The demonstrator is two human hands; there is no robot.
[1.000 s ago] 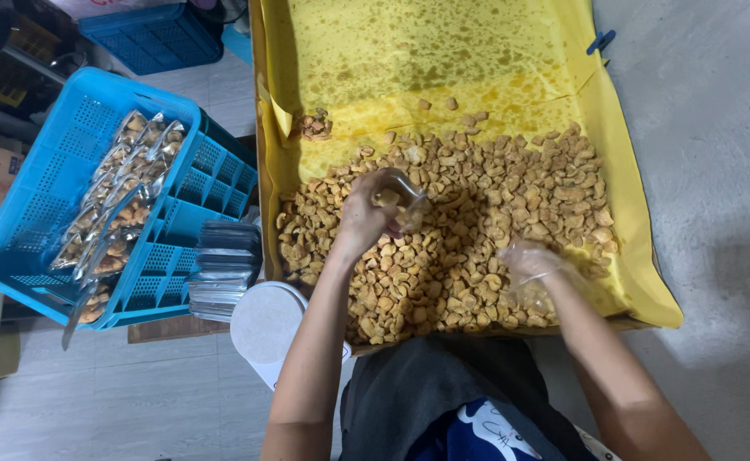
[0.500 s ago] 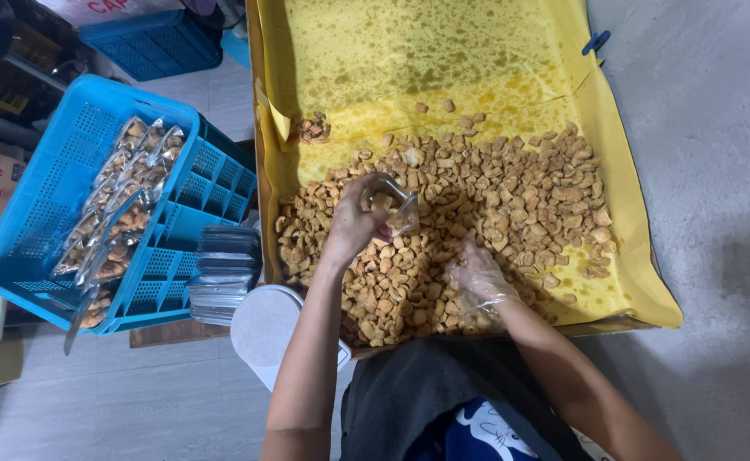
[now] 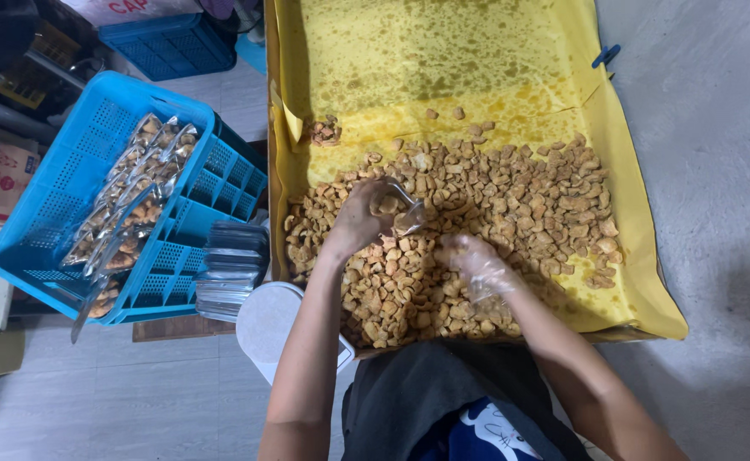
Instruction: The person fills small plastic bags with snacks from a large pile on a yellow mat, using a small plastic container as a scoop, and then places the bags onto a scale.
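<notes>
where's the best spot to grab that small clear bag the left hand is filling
Judging from its pose, take the small clear bag by its open upper rim, coming from the left as the left hand does. The film looks thin and limp, with fried pieces inside, so pinching the mouth should keep it open toward the gloved right hand.

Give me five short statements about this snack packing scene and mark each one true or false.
1. The left hand holds a small clear plastic bag over the heap of golden fried snack pieces. True.
2. The right hand is bare. False: it wears a thin clear plastic glove.
3. The blue slotted plastic crate holds filled clear packets. True.
4. The snack pieces lie on white paper. False: they lie on a yellow liner sheet.
5. The snack pieces cover the whole sheet. False: its far part is bare and oil-stained.
</notes>
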